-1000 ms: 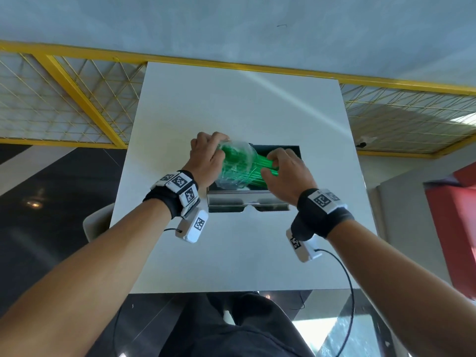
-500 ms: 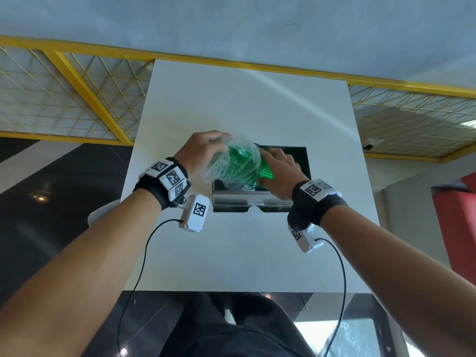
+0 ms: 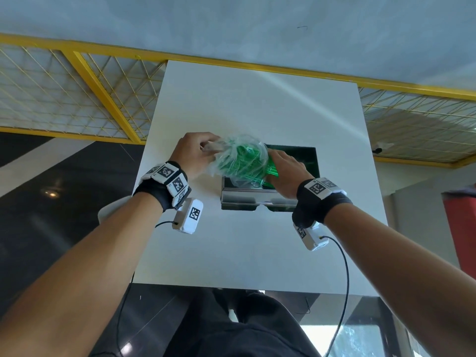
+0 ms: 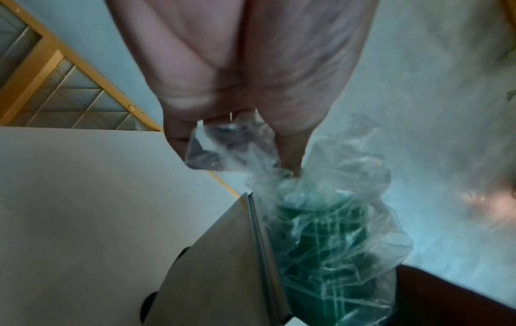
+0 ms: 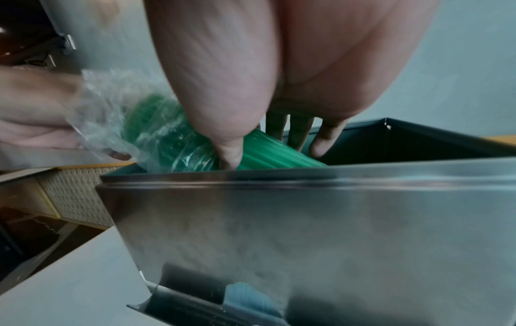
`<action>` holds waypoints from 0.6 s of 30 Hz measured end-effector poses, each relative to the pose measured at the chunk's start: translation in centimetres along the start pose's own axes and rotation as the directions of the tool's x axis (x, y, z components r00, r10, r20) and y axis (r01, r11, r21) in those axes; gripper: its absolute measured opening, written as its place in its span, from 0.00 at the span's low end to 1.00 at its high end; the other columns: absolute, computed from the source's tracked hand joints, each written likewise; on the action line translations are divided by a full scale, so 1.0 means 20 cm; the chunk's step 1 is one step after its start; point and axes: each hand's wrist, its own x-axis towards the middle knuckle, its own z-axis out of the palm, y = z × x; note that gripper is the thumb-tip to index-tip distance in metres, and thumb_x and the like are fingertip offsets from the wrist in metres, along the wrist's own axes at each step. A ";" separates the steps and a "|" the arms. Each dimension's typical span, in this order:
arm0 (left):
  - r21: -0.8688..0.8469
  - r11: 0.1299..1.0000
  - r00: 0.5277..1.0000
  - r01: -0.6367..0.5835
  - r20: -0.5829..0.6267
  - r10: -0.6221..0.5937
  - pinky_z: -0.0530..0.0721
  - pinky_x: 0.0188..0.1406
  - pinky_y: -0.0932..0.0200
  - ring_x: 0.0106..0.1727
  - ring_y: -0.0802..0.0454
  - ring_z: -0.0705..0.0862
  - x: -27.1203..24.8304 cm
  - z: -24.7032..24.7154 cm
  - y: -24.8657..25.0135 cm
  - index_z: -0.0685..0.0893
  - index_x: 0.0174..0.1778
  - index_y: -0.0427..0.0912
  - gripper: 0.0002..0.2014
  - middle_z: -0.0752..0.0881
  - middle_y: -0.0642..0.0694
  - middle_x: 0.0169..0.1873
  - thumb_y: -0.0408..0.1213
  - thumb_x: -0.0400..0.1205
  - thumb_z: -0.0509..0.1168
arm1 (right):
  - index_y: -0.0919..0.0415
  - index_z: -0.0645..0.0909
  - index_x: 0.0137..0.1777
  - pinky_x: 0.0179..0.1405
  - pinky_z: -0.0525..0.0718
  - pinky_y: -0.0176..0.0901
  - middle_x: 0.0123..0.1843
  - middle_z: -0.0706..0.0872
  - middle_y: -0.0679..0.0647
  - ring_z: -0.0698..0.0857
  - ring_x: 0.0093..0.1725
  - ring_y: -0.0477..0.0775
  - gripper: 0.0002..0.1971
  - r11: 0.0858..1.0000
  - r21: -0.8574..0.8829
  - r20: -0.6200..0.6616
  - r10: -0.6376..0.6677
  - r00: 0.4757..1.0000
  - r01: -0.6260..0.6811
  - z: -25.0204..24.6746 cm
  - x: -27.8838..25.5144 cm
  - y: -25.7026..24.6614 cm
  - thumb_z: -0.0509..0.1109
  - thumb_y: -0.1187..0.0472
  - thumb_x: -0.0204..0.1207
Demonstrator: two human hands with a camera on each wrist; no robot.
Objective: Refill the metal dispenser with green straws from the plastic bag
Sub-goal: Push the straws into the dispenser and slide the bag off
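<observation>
A metal dispenser [image 3: 247, 195] with an open top stands on the white table [image 3: 257, 112]. Over its left end hangs a crumpled clear plastic bag [image 3: 231, 161] with a bundle of green straws [image 3: 244, 157] inside. My left hand [image 3: 195, 153] pinches the bag's loose end [image 4: 223, 150] at the left. My right hand [image 3: 283, 171] grips the straw bundle [image 5: 268, 152] where it comes out of the bag, thumb in front and fingers behind, over the dispenser's opening [image 5: 419, 143]. The straws' right ends point down into the box.
Yellow-framed wire mesh railing [image 3: 77, 94] runs behind and to both sides of the table. A white chair edge [image 3: 110, 210] shows at the table's left. Cables hang from both wrist cameras. A red panel [image 3: 461, 228] stands at the far right.
Both hands have shifted the bag slightly left and up. The bag now bunches up more around the left end of the straws, and the right hand sits further over the bundle.
</observation>
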 end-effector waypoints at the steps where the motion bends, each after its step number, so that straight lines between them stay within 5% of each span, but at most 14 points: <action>1: -0.006 1.000 1.000 0.001 0.007 -0.001 0.89 0.57 0.49 0.56 0.48 0.90 0.00 -0.01 0.00 0.90 0.62 0.44 0.29 0.93 0.47 0.54 0.58 0.70 0.75 | 0.47 0.59 0.87 0.79 0.66 0.71 0.85 0.68 0.51 0.70 0.82 0.61 0.35 1.000 -0.005 0.001 0.004 1.000 -0.004 0.00 0.00 0.00 0.70 0.51 0.83; 4: -0.063 0.997 0.998 -0.047 0.030 0.049 0.83 0.65 0.65 0.64 0.51 0.83 -0.02 -0.02 0.01 0.84 0.71 0.45 0.20 0.84 0.49 0.70 0.32 0.82 0.67 | 0.46 0.57 0.87 0.78 0.66 0.72 0.86 0.67 0.51 0.69 0.82 0.62 0.35 0.999 -0.031 0.005 0.013 1.000 -0.013 0.00 0.00 0.02 0.68 0.53 0.84; 7: -0.064 0.998 0.999 -0.027 0.018 0.028 0.76 0.62 0.77 0.68 0.52 0.80 -0.02 -0.03 0.00 0.81 0.74 0.45 0.24 0.79 0.41 0.73 0.23 0.84 0.59 | 0.47 0.55 0.88 0.79 0.64 0.73 0.87 0.64 0.52 0.67 0.83 0.63 0.37 0.999 -0.053 0.020 0.007 1.000 -0.006 -0.01 -0.01 0.03 0.69 0.53 0.83; 9: -0.031 1.000 1.000 -0.001 0.004 0.001 0.73 0.73 0.69 0.76 0.49 0.76 -0.01 -0.02 -0.01 0.77 0.76 0.40 0.25 0.75 0.38 0.75 0.20 0.83 0.56 | 0.48 0.52 0.89 0.81 0.61 0.72 0.89 0.59 0.52 0.63 0.85 0.63 0.41 0.998 -0.065 0.028 -0.019 0.999 0.021 0.00 -0.02 0.01 0.70 0.52 0.82; 11: -0.005 1.000 0.998 -0.013 0.058 0.013 0.76 0.76 0.53 0.79 0.51 0.74 -0.03 -0.01 0.01 0.72 0.80 0.46 0.32 0.73 0.41 0.78 0.18 0.81 0.52 | 0.49 0.48 0.90 0.82 0.60 0.70 0.90 0.57 0.51 0.60 0.86 0.61 0.46 0.996 -0.058 0.017 -0.061 0.998 0.062 0.01 -0.02 -0.01 0.73 0.49 0.78; 14: 0.034 0.999 0.994 -0.031 0.105 0.027 0.88 0.44 0.46 0.61 0.43 0.83 -0.06 0.01 0.04 0.66 0.81 0.64 0.43 0.74 0.42 0.75 0.15 0.77 0.50 | 0.50 0.47 0.89 0.81 0.60 0.67 0.89 0.58 0.51 0.61 0.86 0.61 0.50 0.994 -0.041 0.007 -0.101 0.995 0.101 0.03 -0.01 -0.06 0.75 0.47 0.75; 16: -0.055 0.998 0.998 0.009 0.062 -0.006 0.80 0.25 0.60 0.38 0.49 0.81 -0.08 0.03 0.05 0.74 0.76 0.61 0.42 0.77 0.42 0.68 0.13 0.76 0.49 | 0.49 0.49 0.89 0.81 0.62 0.66 0.87 0.62 0.52 0.64 0.84 0.61 0.50 0.994 -0.038 0.000 -0.103 0.995 0.103 0.03 0.01 -0.08 0.76 0.46 0.73; 18: -0.203 0.978 0.999 0.045 0.031 -0.040 0.73 0.22 0.69 0.34 0.53 0.78 -0.09 0.05 0.05 0.80 0.69 0.56 0.39 0.78 0.44 0.65 0.12 0.74 0.48 | 0.47 0.53 0.87 0.80 0.63 0.65 0.85 0.66 0.52 0.66 0.83 0.61 0.47 0.993 -0.061 -0.005 -0.103 0.995 0.103 0.04 0.03 -0.09 0.75 0.42 0.73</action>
